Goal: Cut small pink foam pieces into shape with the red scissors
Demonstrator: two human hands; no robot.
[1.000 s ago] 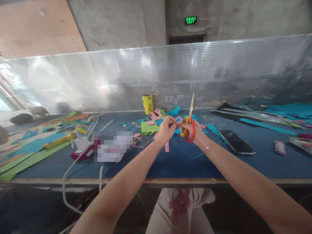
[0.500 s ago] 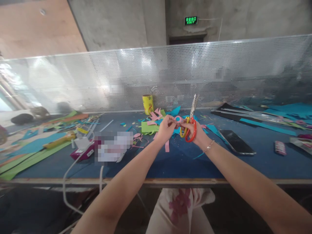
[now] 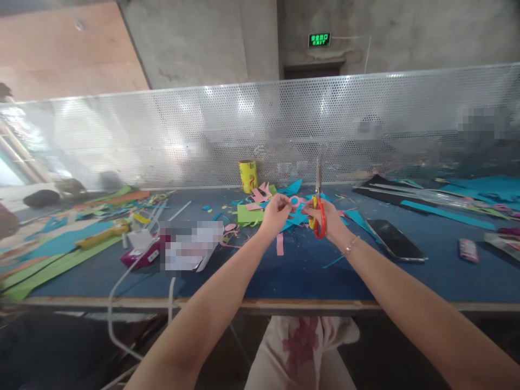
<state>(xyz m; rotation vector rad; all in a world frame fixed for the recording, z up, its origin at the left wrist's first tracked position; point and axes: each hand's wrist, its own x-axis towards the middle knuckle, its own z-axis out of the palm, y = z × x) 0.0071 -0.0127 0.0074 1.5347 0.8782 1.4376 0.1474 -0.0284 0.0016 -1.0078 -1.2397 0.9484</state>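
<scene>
My left hand point(image 3: 275, 214) pinches a small pink paper cutout point(image 3: 297, 201) with a round hole, held above the blue table point(image 3: 284, 271). My right hand point(image 3: 331, 219) grips scissors point(image 3: 318, 208) with red and yellow handles, blades pointing straight up. Its fingertips also touch the pink cutout. Both hands meet over a heap of pink, green and teal paper scraps point(image 3: 260, 208).
A black phone point(image 3: 396, 240) lies right of my hands. A yellow roll point(image 3: 248, 175) stands at the mesh screen point(image 3: 260, 135). At left are a white charger with cable point(image 3: 136, 241), a yellow tool point(image 3: 101, 234) and green and teal paper strips point(image 3: 49, 265). Teal and black sheets point(image 3: 447, 197) lie at far right.
The scissors have swung from a rightward tilt to upright. My hands stay together on the pink cutout. The camera has tipped slightly.
</scene>
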